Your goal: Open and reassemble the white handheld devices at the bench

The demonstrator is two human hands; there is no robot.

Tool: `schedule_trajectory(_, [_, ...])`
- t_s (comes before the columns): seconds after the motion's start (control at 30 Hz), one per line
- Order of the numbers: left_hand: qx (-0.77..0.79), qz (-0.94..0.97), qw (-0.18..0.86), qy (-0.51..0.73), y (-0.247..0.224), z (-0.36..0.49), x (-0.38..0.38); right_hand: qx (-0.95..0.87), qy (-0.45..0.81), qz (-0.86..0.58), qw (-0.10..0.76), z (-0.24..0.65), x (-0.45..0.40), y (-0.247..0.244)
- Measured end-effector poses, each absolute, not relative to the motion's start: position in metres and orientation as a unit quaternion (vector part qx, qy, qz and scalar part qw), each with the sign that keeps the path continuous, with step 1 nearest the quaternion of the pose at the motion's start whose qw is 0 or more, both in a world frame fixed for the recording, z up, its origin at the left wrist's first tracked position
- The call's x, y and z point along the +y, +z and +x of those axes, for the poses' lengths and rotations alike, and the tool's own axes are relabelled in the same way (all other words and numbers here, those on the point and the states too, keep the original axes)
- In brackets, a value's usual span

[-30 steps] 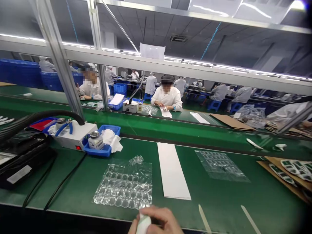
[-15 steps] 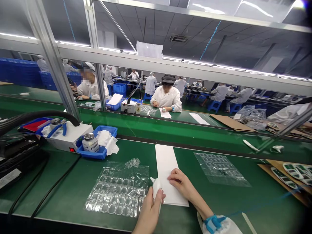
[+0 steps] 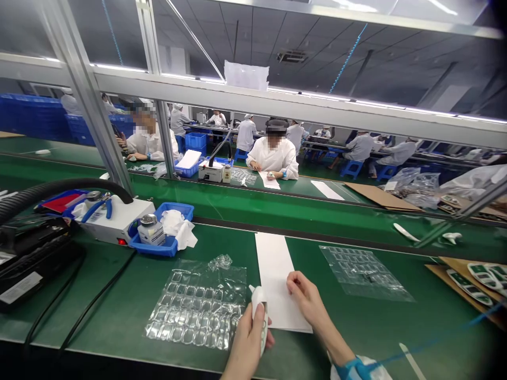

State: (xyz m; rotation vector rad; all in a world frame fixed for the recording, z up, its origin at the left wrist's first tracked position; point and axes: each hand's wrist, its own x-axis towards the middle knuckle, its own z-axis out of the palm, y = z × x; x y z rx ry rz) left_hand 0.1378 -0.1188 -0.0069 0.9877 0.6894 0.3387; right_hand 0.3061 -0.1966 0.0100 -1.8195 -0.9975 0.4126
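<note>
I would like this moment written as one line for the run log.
left hand: holding white device | right hand: curled, at white paper, contact unclear | left of device: clear plastic sheet

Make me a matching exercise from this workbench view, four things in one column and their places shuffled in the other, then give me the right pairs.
Things
1. White handheld device
2. Metal-topped bottle
3. Blue wrist strap
4. Cardboard

Places
A. Inside a blue tray
B. Under green-and-white panels at the right side of the bench
C. Held in the left hand
D. Around the wrist of the right hand

Right pairs: 1-C, 2-A, 3-D, 4-B
</note>
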Motion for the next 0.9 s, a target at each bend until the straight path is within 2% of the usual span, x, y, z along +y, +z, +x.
schedule_trajectory(0.23, [0.324, 0.375, 0.854, 0.156, 0.015, 0.111, -0.116, -0.427, 0.351, -0.644, 0.529, 0.221, -0.192, 0.062])
schedule_trajectory(0.47, [0.36, 0.365, 0.841, 0.174, 0.015, 0.098, -0.112, -0.456, 0.323, -0.661, 0.502, 0.199, -0.172, 0.057])
schedule_trajectory(0.9, [0.38, 0.387, 0.826, 0.155, 0.012, 0.095, -0.11, -0.424, 0.345, -0.645, 0.535, 0.195, -0.167, 0.052])
